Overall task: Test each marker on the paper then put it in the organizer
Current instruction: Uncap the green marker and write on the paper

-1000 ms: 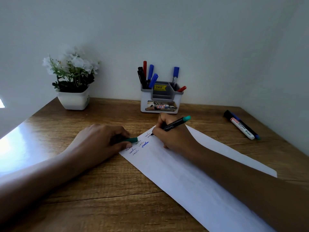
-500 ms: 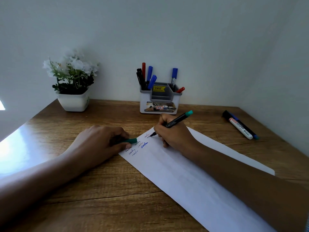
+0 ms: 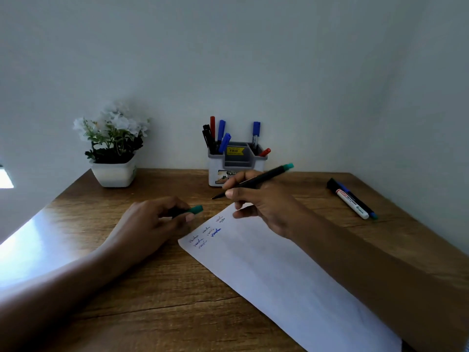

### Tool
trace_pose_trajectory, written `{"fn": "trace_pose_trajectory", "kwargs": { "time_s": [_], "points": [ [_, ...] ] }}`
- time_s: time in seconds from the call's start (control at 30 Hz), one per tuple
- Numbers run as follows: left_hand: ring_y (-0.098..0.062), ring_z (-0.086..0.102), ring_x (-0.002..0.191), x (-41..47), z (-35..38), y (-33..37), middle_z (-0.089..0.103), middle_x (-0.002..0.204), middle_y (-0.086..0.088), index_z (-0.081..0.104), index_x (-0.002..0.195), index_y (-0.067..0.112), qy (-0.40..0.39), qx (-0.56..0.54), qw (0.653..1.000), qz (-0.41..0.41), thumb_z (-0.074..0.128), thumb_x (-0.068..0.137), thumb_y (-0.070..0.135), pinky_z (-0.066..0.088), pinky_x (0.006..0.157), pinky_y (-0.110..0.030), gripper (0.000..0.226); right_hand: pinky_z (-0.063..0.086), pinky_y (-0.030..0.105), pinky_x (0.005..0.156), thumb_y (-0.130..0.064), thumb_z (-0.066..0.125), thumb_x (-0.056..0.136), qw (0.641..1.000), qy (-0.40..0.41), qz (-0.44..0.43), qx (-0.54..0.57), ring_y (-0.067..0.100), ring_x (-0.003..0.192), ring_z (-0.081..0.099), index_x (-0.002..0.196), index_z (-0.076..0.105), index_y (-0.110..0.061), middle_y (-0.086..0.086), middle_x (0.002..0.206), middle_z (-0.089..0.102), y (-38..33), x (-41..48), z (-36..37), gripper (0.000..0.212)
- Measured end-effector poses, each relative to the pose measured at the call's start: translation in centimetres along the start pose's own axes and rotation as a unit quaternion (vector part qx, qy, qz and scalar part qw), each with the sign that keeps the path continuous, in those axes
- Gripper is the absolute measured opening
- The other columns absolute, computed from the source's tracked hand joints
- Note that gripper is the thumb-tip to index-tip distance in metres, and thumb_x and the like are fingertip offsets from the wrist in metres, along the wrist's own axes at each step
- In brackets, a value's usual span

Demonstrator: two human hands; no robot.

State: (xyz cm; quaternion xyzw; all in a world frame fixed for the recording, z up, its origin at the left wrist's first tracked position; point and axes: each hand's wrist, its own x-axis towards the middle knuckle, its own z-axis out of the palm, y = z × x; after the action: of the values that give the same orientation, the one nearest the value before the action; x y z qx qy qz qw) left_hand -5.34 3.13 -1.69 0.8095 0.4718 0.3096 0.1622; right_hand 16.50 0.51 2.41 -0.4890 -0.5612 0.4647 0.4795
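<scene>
Right hand [image 3: 266,207], fingers pinching the uncapped green marker [image 3: 266,176] mid-barrel just before the organizer [image 3: 215,174]; left hand [image 3: 149,224] grips its cap [image 3: 196,209]. Light, rigid, probably slick: hold the barrel.

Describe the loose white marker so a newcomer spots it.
On the wooden table, look far right, past the paper. Two markers lie side by side there. The white marker has a red label and black cap; the dark marker beside it has a blue end.
</scene>
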Motion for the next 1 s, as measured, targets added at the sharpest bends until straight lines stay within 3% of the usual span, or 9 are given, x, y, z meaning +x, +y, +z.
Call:
{"fn": "trace_pose_trajectory", "kwargs": {
  "time_s": [0.13,0.37,0.53,0.67,0.77,0.83,0.9,1.0],
  "points": [
    [0.015,0.057,0.088,-0.3,-0.1,0.2,0.062,0.09,0.031,0.065,0.098,0.04,0.028,-0.042,0.999,0.011,0.055,0.075,0.053,0.04,0.068,-0.007,0.028,0.059,0.029,0.063,-0.005,0.055,0.092,0.999,-0.019,0.003,0.046,0.01,0.067,0.065,0.092,0.071,-0.012,0.004,0.078,0.068,-0.8,-0.7,0.6,0.017],
    [0.015,0.06,0.087,-0.6,-0.1,0.4,0.068,0.09,0.027,0.065,0.085,0.038,0.061,-0.064,0.996,0.032,0.06,0.08,0.043,0.037,0.061,-0.006,0.008,0.059,0.031,0.06,-0.013,0.048,0.096,0.999,0.007,-0.003,0.045,0.012,0.061,0.062,0.091,0.071,-0.008,0.006,0.071,0.064,-1.0,-1.0,1.4,0.024],
    [0.005,0.063,0.093,-0.7,-0.1,0.3,0.07,0.095,0.022,0.068,0.095,0.032,0.062,-0.075,0.994,0.042,0.057,0.079,0.046,0.042,0.068,-0.015,0.024,0.058,0.033,0.061,-0.012,0.051,0.095,0.999,-0.012,-0.015,0.027,0.015,0.065,0.064,0.09,0.063,-0.012,0.008,0.076,0.065,-1.0,-1.1,1.7,0.013],
    [0.005,0.064,0.09,-0.7,-0.1,0.3,0.07,0.094,0.023,0.067,0.093,0.035,0.07,-0.073,0.993,0.058,0.056,0.078,0.047,0.048,0.069,-0.02,0.022,0.059,0.033,0.062,-0.016,0.058,0.091,0.998,-0.048,-0.036,-0.003,0.016,0.067,0.068,0.087,0.056,-0.013,0.007,0.078,0.07,-0.9,-1.1,1.6,0.005],
    [0.003,0.066,0.082,-1.0,-0.2,0.2,0.071,0.091,0.021,0.068,0.097,0.033,0.064,-0.04,0.99,0.117,0.052,0.085,0.054,0.053,0.063,-0.022,0.029,0.057,0.03,0.06,-0.021,0.062,0.089,0.991,-0.082,-0.049,-0.098,0.014,0.066,0.067,0.092,0.058,-0.012,0.001,0.077,0.071,-0.2,-1.3,2.1,0.011],
    [0.005,0.065,0.072,-1.3,-0.4,0.3,0.07,0.082,0.023,0.069,0.092,0.031,0.043,-0.009,0.985,0.164,0.043,0.087,0.06,0.051,0.057,-0.016,0.039,0.055,0.027,0.056,-0.025,0.062,0.089,0.985,-0.095,-0.055,-0.131,0.012,0.061,0.065,0.088,0.057,-0.015,-0.001,0.074,0.07,0.7,-1.5,2.9,0.011],
    [0.007,0.063,0.065,-1.5,-0.5,0.7,0.063,0.071,0.029,0.066,0.081,0.031,0.036,-0.014,0.981,0.193,0.04,0.088,0.06,0.044,0.052,-0.006,0.04,0.055,0.025,0.055,-0.026,0.061,0.09,0.988,-0.093,-0.051,-0.11,0.012,0.06,0.064,0.085,0.057,-0.017,0.0,0.072,0.068,1.2,-1.6,3.4,0.01],
    [0.0,0.067,0.065,-1.7,-0.3,1.4,0.069,0.068,0.019,0.064,0.078,0.03,0.024,-0.09,0.984,0.151,0.045,0.087,0.055,0.05,0.051,-0.014,0.033,0.055,0.024,0.055,-0.024,0.06,0.09,0.993,-0.091,-0.043,-0.059,0.012,0.06,0.064,0.087,0.058,-0.016,0.002,0.073,0.068,1.0,-1.7,3.3,0.008]
  ]
}}
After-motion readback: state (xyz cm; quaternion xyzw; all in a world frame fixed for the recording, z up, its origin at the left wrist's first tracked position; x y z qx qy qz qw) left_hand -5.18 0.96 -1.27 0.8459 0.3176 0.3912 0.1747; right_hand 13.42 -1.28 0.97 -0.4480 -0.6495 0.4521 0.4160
